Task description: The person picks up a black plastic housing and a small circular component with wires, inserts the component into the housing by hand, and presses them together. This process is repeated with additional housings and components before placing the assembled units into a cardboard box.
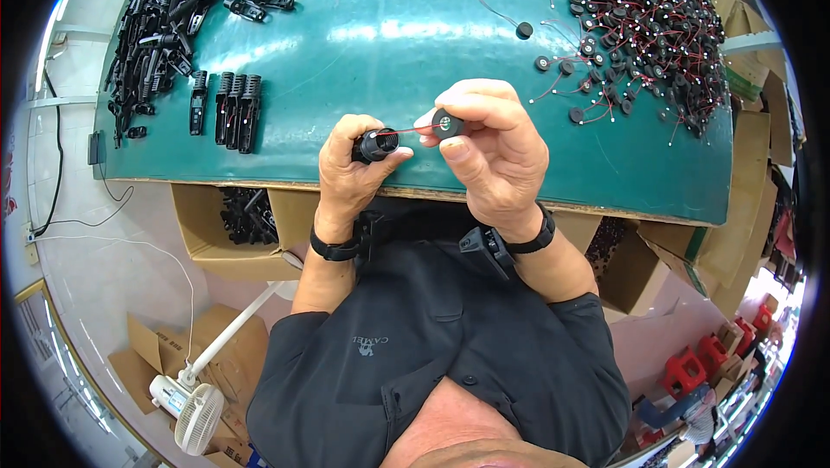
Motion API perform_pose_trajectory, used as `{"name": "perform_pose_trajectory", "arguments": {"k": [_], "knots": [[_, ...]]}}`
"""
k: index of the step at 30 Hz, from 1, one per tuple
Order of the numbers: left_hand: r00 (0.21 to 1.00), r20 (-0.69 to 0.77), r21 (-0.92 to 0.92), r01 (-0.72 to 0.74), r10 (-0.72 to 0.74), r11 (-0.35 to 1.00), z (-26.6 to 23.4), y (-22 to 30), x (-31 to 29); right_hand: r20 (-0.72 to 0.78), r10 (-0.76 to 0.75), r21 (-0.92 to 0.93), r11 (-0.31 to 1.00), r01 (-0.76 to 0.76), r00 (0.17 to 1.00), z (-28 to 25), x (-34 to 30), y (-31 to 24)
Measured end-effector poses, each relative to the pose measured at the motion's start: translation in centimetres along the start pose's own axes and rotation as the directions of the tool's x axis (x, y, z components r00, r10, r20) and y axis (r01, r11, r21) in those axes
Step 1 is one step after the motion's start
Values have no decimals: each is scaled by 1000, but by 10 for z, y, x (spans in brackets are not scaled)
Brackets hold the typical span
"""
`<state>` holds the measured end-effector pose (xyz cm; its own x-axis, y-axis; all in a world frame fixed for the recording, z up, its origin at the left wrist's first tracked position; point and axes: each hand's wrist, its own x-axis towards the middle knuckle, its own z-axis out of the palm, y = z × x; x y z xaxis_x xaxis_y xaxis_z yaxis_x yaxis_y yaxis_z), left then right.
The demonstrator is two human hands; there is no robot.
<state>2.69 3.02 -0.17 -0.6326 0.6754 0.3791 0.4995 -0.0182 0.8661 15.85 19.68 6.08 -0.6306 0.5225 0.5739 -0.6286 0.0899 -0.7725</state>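
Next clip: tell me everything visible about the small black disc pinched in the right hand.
The small black disc is round and flat, dark like plastic or rubber, with a pale, shiny centre facing the camera. The right hand pinches its edge between thumb and fingertips, holding it above the near edge of the green table. A thin red wire runs from it to the black cylindrical part gripped in the left hand. It looks like the wired discs in the pile at the table's far right.

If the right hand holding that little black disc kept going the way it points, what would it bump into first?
The right hand points its small black disc toward the left hand, so it would likely first meet the black cylindrical part held there. A thin red wire already joins them; depth is uncertain.
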Motion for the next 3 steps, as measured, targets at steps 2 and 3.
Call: {"name": "perform_pose_trajectory", "arguments": {"k": [2,3], "knots": [[1000,-22,-37,-19,19,999,0,-3,-2,-7,-3,-4,1000,3,1000,-2,-3,1],[999,-33,-57,-29,27,998,2,-4,-3,-23,-4,-4,1000,3,1000,-5,-6,0]]}}
